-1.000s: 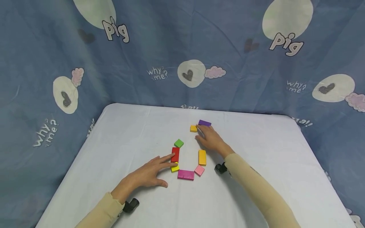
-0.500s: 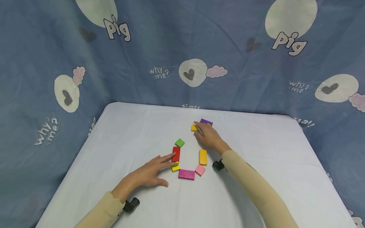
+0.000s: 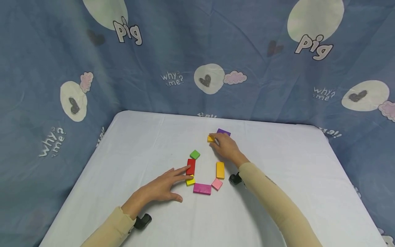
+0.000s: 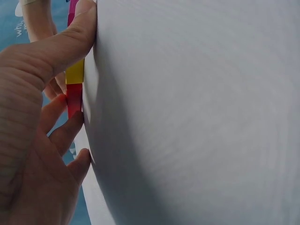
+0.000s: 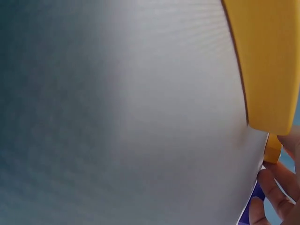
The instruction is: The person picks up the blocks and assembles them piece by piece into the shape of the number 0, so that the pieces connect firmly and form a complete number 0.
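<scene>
My left hand (image 3: pixel 162 188) lies with fingers spread and fairly straight. Its fingertips touch the red block (image 3: pixel 191 166) and the small yellow block (image 3: pixel 190 181), which stand end to end in the left wrist view too. Farther back, my right hand (image 3: pixel 226 147) pinches a small orange block (image 3: pixel 210 139) between thumb and finger; the fingers partly cover it. Against that hand's far side lies a purple block (image 3: pixel 224 131), partly hidden. In the right wrist view the small orange block (image 5: pixel 272 149) shows between thumb and finger.
A green block (image 3: pixel 195 154) sits behind the red one. A magenta block (image 3: pixel 202 189), a pink block (image 3: pixel 217 184) and a longer orange block (image 3: pixel 220 170) continue the U-shaped row. A white cloth (image 3: pixel 148 144) covers the table; a blue printed curtain (image 3: pixel 172 41) hangs behind.
My right hand's index finger has come over the small orange block, and finger and thumb have closed in on it. My left hand stays put on the red and yellow blocks.
</scene>
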Demonstrator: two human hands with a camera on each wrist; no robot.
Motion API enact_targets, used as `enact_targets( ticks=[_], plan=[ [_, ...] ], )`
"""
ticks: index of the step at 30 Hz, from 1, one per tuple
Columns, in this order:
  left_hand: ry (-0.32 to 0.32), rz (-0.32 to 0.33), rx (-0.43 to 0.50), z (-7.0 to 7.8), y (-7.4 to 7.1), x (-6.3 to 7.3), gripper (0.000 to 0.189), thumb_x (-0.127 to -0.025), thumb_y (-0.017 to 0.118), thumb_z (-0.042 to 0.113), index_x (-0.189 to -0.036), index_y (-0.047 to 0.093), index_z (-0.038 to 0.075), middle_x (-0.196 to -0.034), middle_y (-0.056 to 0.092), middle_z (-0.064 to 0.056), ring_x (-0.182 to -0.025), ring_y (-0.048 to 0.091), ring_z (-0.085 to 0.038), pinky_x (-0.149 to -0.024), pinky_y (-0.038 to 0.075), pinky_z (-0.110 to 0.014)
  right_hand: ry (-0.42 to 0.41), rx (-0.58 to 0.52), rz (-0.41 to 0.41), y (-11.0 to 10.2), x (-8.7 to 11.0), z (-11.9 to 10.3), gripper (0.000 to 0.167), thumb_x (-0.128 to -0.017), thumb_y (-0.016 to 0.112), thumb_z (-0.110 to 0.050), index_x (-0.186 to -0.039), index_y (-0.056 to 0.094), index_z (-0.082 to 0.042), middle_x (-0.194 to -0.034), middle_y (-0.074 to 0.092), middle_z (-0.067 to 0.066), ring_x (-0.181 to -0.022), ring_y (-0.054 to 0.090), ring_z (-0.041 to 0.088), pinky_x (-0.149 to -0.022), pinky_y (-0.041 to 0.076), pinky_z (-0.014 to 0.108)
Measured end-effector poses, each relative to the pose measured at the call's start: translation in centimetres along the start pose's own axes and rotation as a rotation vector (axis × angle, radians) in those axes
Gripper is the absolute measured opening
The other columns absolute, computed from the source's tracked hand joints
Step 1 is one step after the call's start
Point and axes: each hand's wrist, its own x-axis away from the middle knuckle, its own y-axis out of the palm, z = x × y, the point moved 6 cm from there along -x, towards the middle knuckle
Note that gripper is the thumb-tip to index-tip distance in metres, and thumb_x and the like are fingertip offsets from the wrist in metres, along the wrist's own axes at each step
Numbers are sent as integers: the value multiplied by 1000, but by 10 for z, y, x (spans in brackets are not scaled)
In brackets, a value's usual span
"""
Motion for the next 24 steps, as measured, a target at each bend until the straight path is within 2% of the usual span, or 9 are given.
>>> enact_targets(
  ticks=[5, 12, 18, 24],
  plan=[
    [-3, -1, -5, 0, 0, 0, 78, -74, 84, 40, -143, 51, 28, -159, 27, -1, -143, 28, -25, -114, 19, -52, 2, -2, 31, -1, 1, 3, 41, -98, 61, -27, -138, 57, -19, -135, 58, 3, -124, 50, 25, -104, 39, 46],
    [14, -1, 5, 1, -2, 1, 78, -75, 83, 41, -144, 50, 27, -159, 26, -2, -143, 27, -31, -112, 21, -55, -51, 14, 80, -7, 6, 3, 41, -96, 63, -23, -135, 58, -13, -130, 59, 11, -124, 51, 30, -103, 40, 47],
    [17, 0, 3, 1, -1, 1, 77, -75, 83, 41, -144, 50, 27, -159, 25, -2, -143, 27, -27, -113, 19, -53, -55, 14, 85, -8, 12, 4, 46, -95, 64, -24, -139, 55, -14, -117, 59, 11, -106, 54, 26, -92, 47, 43],
    [29, 6, -6, 2, -1, 0, 78, -75, 84, 41, -144, 51, 26, -159, 26, -3, -143, 28, -25, -114, 18, -52, -36, 13, 74, -8, 16, 7, 48, -95, 65, -25, -140, 55, -15, -105, 53, 7, -92, 48, 22, -78, 46, 37]
  ],
)
